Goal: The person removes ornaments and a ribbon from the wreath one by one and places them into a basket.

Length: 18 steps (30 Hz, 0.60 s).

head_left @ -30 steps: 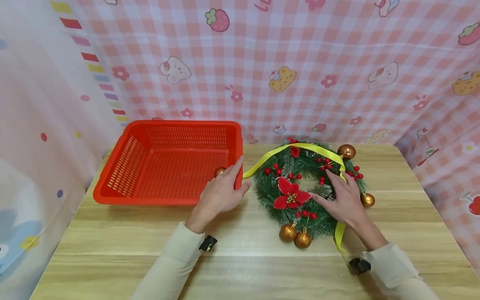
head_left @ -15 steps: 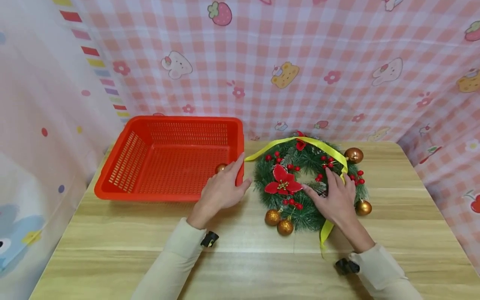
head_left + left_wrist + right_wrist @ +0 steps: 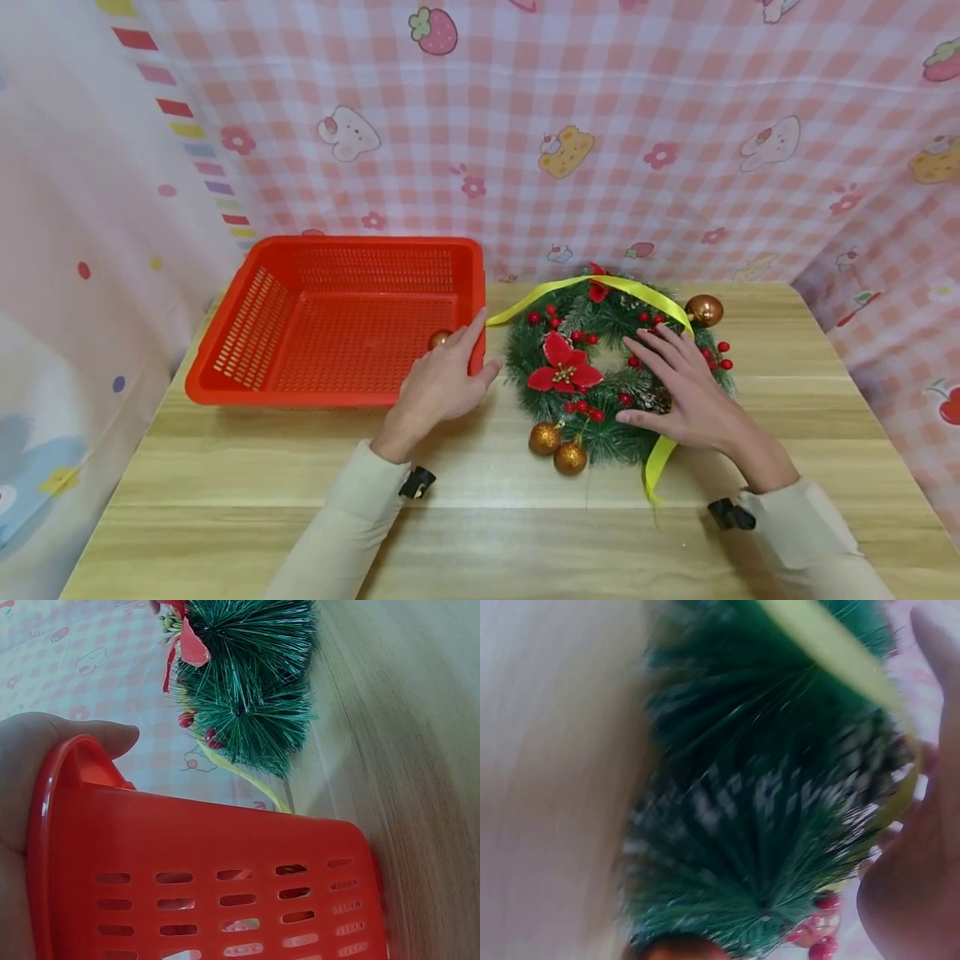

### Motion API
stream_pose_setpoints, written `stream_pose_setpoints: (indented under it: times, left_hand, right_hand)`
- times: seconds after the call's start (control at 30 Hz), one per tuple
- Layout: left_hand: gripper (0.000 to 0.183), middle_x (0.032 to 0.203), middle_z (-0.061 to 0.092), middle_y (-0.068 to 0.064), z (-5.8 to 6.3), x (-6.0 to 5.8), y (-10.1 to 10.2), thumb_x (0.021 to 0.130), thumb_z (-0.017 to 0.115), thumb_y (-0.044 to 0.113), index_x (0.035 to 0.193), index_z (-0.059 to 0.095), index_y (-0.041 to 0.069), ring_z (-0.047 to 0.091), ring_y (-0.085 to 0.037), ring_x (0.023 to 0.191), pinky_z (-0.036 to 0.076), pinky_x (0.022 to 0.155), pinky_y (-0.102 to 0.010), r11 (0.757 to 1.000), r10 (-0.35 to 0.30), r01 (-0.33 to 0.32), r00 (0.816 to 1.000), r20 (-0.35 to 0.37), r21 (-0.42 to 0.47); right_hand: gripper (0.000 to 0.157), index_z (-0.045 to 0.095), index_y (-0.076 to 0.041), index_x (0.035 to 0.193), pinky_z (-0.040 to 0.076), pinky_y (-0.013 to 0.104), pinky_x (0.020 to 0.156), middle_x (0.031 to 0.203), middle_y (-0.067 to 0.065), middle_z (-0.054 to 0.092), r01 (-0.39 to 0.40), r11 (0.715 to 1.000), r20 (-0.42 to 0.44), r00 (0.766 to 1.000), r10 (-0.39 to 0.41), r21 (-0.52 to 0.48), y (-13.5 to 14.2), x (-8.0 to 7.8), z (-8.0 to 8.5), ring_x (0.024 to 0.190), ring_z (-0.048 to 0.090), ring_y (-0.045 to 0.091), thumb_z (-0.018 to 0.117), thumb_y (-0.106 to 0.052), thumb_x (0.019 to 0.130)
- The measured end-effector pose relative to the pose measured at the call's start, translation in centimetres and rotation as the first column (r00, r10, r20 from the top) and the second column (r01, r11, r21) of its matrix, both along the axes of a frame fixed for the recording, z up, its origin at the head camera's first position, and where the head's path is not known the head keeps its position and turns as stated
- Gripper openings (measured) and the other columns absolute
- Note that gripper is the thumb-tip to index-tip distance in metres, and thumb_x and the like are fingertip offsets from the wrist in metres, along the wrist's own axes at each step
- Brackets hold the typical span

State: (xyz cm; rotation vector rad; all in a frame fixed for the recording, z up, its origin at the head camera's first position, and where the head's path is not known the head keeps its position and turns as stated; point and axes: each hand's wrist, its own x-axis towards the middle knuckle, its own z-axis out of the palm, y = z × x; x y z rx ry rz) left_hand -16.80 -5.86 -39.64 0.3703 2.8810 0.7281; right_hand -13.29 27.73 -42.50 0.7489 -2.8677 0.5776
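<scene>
Wood desk (image 3: 480, 542) under red basket (image 3: 285, 398) and, just beside it, green wreath (image 3: 615, 442). Gripping basket rim with left hand (image 3: 442, 383); now spreading right hand (image 3: 693, 396) wider over wreath, thumb farther from red flower (image 3: 564, 367). Suggests eased hold; contact unclear.

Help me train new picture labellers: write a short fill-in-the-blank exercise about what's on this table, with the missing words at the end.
1. The ribbon lying across the wreath is coloured ____.
2. The left hand holds the edge of the basket, inside which just ____ ball shows.
3. The large flower on the wreath is coloured ____.
4. The person's ____ hand is over the wreath.

Missing words: yellow; one; red; right.
</scene>
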Motion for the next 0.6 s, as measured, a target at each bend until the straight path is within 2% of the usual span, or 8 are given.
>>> stream_pose_setpoints:
  times: [0.17,0.4,0.6]
  left_hand:
    - [0.072,0.147,0.037,-0.006,0.0,0.1,0.0,0.09,0.046,0.055,0.148,0.006,0.04,0.05,-0.035,0.12,0.041,0.093,-0.055,1.0,-0.009,0.009,1.0,0.006,-0.003]
    - [0.072,0.148,0.036,-0.006,-0.2,0.1,0.1,0.09,0.046,0.055,0.147,0.004,0.042,0.049,-0.036,0.121,0.041,0.093,-0.056,1.0,-0.009,0.009,1.0,0.004,-0.008]
    - [0.072,0.147,0.037,-0.005,-0.2,-0.1,0.0,0.09,0.046,0.056,0.147,0.003,0.043,0.052,-0.035,0.118,0.044,0.089,-0.054,1.0,0.004,-0.004,1.0,-0.004,-0.017]
  right_hand:
    - [0.103,0.021,-0.032,0.148,0.021,0.061,0.104,0.148,0.01,0.032,-0.004,0.998,0.07,0.998,0.0,0.069,0.5,-0.5,-0.7,0.136,0.026,0.037,0.072,-0.064,0.065]
    - [0.108,0.013,-0.035,0.149,0.021,0.063,0.102,0.148,0.008,0.031,0.029,0.993,0.135,0.99,-0.044,0.111,0.6,-0.3,-1.6,0.133,0.027,0.042,0.067,-0.072,0.064]
    - [0.108,0.014,-0.033,0.149,0.021,0.056,0.104,0.146,0.011,0.034,0.053,0.993,0.094,0.994,-0.063,0.104,0.0,-0.3,-2.1,0.127,0.039,0.036,0.067,-0.072,0.064]
